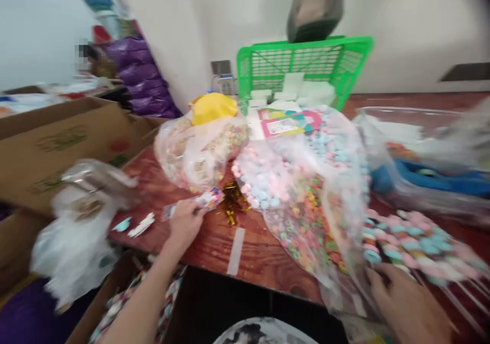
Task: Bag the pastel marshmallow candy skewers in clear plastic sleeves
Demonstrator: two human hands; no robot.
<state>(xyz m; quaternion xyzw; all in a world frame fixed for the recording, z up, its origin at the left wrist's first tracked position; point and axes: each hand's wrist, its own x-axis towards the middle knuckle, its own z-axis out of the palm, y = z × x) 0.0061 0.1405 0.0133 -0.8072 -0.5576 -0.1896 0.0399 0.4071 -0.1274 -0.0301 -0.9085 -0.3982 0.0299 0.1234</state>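
Observation:
My left hand (186,224) is closed on a small clear packet (210,198) with a colourful printed end, just above the wooden table. Gold tinsel (231,201) lies right beside the packet. At the lower right, my right hand (411,303) is curled and blurred at the edge of a large clear plastic bag (306,201) full of pastel beads and coloured rings. Whether its fingers grip the bag or something else cannot be made out. Next to that hand lie several sticks (424,242) threaded with pink, blue and white pieces.
A green basket (245,71) stands at the back, with white boxes in front. Another filled bag (199,150) carries a yellow item (214,108). Cardboard boxes (65,145) and a white plastic bag (78,242) are left. A strip of tape (236,251) crosses the table's front.

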